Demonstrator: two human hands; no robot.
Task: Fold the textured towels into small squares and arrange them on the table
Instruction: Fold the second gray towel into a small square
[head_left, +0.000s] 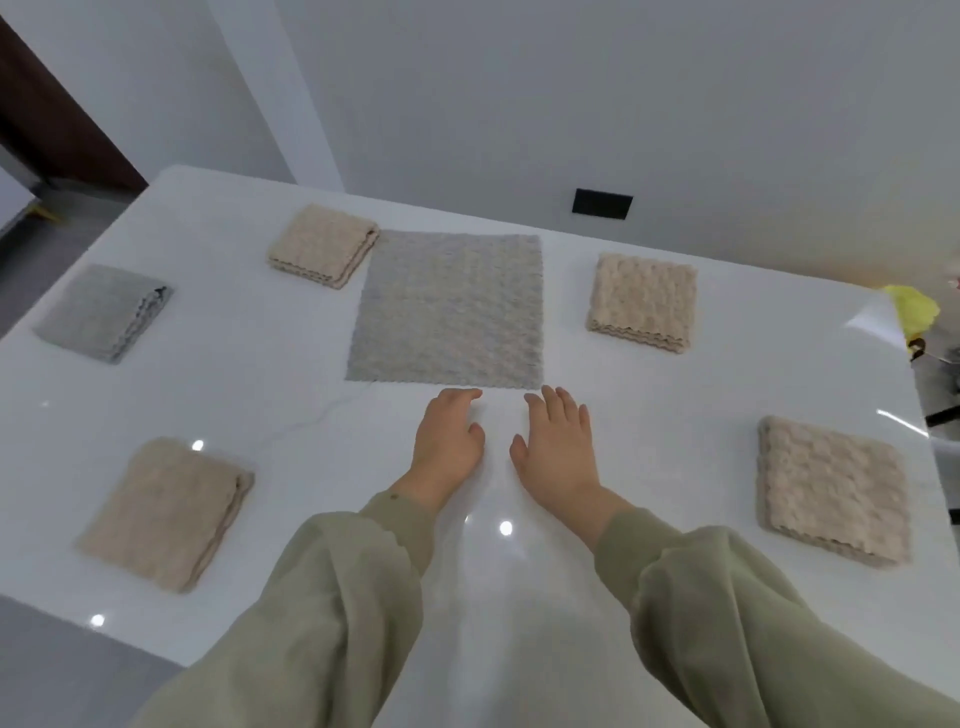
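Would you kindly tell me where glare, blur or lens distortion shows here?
Head view: small bright glints spot the glossy white table, with streaks near its right edge; wide-angle distortion splays its edges; the flat grey textured towel looks sharp, the folded beige towel at near left softer.

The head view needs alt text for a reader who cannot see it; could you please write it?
A person's left hand and right hand, both open, are side by side at the near edge of an unfolded grey towel lying flat on a white table. Around it lie a folded grey towel and four folded beige towels.
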